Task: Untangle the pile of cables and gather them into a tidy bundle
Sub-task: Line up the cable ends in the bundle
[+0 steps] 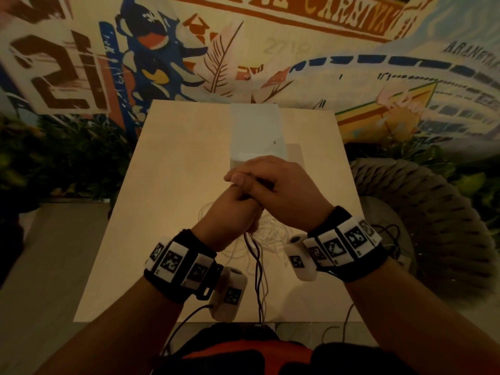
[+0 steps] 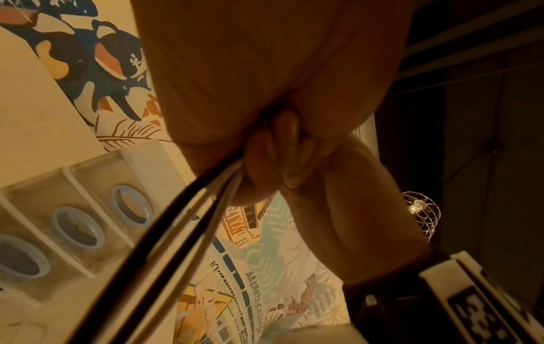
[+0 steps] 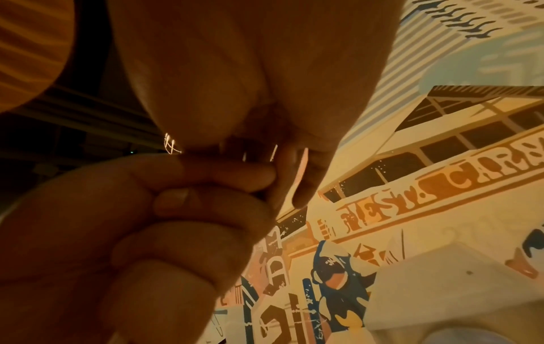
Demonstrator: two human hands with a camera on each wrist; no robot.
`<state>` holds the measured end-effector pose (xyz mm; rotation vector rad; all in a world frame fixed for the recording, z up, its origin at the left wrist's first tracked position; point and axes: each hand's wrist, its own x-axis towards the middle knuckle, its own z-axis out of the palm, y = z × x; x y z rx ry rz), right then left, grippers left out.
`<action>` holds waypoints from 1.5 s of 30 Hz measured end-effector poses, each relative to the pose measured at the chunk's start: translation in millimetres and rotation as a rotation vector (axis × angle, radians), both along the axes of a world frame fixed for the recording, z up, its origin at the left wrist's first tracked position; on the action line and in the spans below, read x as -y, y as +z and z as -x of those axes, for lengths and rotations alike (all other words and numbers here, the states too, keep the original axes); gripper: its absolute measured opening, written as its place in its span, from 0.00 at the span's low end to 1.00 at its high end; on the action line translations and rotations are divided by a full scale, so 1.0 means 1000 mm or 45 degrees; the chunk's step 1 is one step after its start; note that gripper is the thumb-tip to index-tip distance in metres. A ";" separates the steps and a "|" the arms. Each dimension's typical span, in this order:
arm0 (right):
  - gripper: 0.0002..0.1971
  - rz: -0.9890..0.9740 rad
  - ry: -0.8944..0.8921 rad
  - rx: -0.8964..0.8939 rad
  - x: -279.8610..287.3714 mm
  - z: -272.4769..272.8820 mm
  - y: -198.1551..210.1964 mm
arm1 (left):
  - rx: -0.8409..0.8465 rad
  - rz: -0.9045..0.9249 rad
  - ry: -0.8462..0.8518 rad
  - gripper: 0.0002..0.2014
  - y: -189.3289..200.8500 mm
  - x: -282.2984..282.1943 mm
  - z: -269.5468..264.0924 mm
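Observation:
Both hands meet above the middle of the pale table. My left hand is a fist that grips a bunch of cables. From it, dark cables and thin white cables hang in loose loops down to the table's near edge. In the left wrist view the dark and white cables leave the curled left fingers. My right hand lies across the top of the left fist, its fingers curled onto the bunch. The cable ends inside the hands are hidden.
A white box stands at the table's far middle; its compartments with blue-ringed holes show in the left wrist view. A woven chair is to the right, plants to the left, and a painted wall behind.

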<state>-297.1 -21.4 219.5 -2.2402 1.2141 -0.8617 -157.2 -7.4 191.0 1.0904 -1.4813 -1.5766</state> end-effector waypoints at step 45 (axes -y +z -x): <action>0.13 -0.855 -0.074 0.726 -0.027 -0.025 -0.039 | 0.119 0.172 0.176 0.16 0.016 0.000 -0.024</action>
